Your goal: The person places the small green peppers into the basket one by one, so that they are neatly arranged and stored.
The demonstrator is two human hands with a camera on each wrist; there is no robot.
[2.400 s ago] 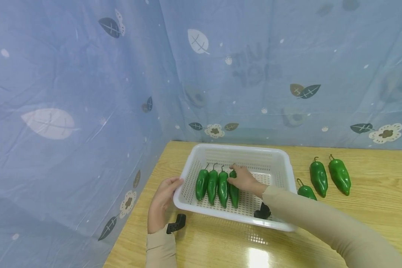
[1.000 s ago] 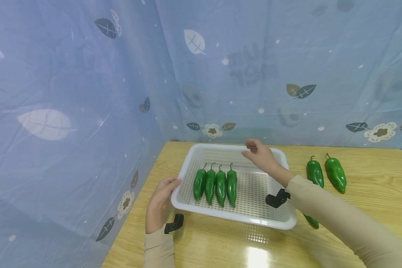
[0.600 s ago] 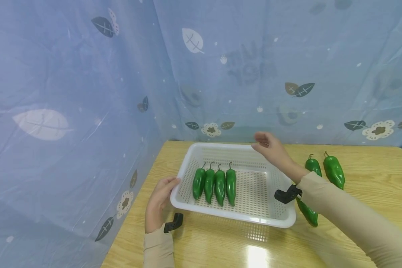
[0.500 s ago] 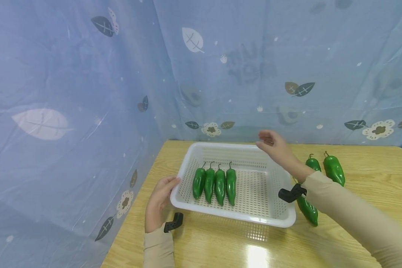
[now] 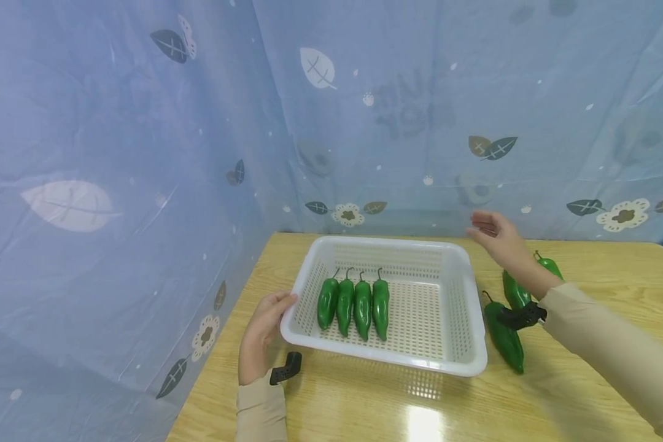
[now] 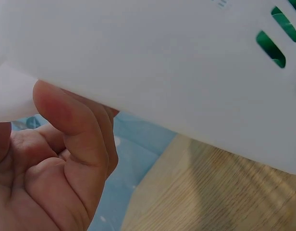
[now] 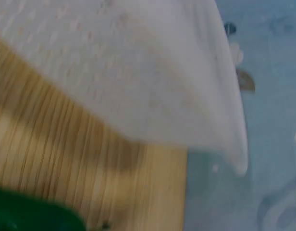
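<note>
My left hand point(image 5: 264, 322) holds the white plastic basket point(image 5: 376, 356) by its left rim, thumb on top. In the left wrist view its fingers point(image 6: 85, 127) curl under the rim. Several green peppers point(image 5: 363, 309) lie side by side in the left half of the basket, stems pointing away. Past the basket's back right corner, my right hand point(image 5: 500, 239) hovers with loosely bent fingers and nothing in them. Beneath its wrist and forearm are three more green peppers, one close by the basket point(image 5: 503, 341), another partly covered point(image 5: 515, 290), and a third behind point(image 5: 549, 265).
The wooden table point(image 5: 331, 399) runs back to a blue patterned curtain point(image 5: 398, 123), which also closes off the left side. A black wrist camera point(image 5: 522, 316) on the right arm overlaps the peppers in the head view.
My right hand has let go of the fourth pepper in the basket, risen, and swung right past the basket's back right corner. My left hand keeps its hold on the rim.
</note>
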